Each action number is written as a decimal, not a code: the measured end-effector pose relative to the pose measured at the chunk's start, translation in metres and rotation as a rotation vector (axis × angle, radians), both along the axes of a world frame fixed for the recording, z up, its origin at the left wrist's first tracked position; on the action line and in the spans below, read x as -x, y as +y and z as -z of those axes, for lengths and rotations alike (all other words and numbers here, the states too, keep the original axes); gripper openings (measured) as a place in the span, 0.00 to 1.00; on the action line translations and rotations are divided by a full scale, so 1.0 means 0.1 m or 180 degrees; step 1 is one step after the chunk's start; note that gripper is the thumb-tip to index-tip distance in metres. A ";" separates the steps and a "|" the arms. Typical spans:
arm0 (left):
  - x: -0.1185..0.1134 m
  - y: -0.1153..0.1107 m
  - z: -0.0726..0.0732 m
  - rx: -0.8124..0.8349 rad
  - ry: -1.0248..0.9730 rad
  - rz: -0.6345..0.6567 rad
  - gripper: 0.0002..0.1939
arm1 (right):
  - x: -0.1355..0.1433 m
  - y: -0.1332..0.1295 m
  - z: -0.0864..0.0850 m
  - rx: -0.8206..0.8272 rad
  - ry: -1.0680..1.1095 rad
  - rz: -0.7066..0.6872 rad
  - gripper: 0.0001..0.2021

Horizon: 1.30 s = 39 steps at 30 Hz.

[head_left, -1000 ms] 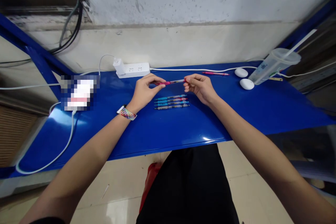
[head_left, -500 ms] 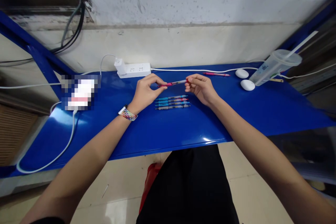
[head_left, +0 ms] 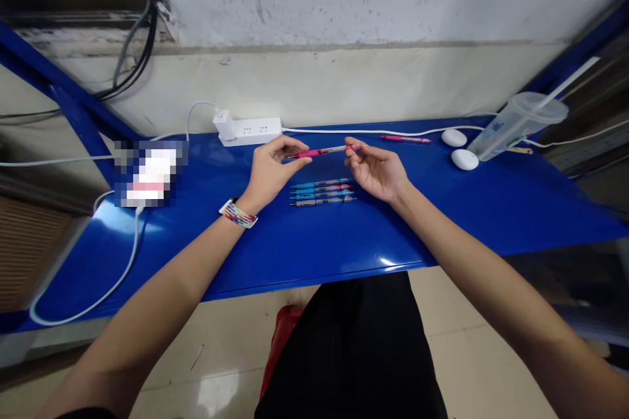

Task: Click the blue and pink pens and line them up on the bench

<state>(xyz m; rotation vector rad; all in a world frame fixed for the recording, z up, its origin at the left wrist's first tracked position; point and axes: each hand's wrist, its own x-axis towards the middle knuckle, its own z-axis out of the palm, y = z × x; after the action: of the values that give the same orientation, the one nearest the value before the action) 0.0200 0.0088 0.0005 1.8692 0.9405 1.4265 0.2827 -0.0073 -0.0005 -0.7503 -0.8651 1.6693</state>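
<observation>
A pink pen [head_left: 325, 151] is held level above the blue table, between both hands. My left hand [head_left: 275, 170] pinches its pink grip end between thumb and fingers. The other end, clear with a pink tip, is between the thumb and fingertips of my right hand [head_left: 376, 170]. Just below the hands, several pens [head_left: 322, 193] lie side by side on the table, blue, red and grey ones among them. Another pink pen [head_left: 405, 139] lies alone behind my right hand.
A white power strip [head_left: 253, 131] stands at the back edge of the blue table [head_left: 314, 249]. White rounded objects [head_left: 464, 158] and a clear cup [head_left: 514, 124] with a straw are at right. A blurred-out object [head_left: 152, 173] and white cables lie at left.
The held pen has risen slightly and turned so that more of its pink grip shows. The fingers of my right hand have shifted around its end. The pens on the table have not moved.
</observation>
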 end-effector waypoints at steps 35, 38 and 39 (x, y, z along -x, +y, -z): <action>-0.02 0.01 0.02 0.0222 -0.0268 0.0072 0.10 | 0.03 -0.05 -0.05 -0.0334 -0.0262 0.0020 0.19; -0.03 0.00 0.02 0.0247 -0.0260 0.0101 0.11 | 0.03 -0.05 -0.04 -0.0334 -0.0399 0.0032 0.21; -0.04 -0.01 0.02 0.0253 -0.0273 0.0107 0.11 | 0.03 -0.03 -0.02 -0.0314 -0.0393 0.0054 0.21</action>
<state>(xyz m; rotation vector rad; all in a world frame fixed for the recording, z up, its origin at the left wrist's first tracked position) 0.0237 0.0081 -0.0014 1.7442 0.9066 1.4171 0.2796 -0.0106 0.0015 -0.7967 -1.0176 1.5662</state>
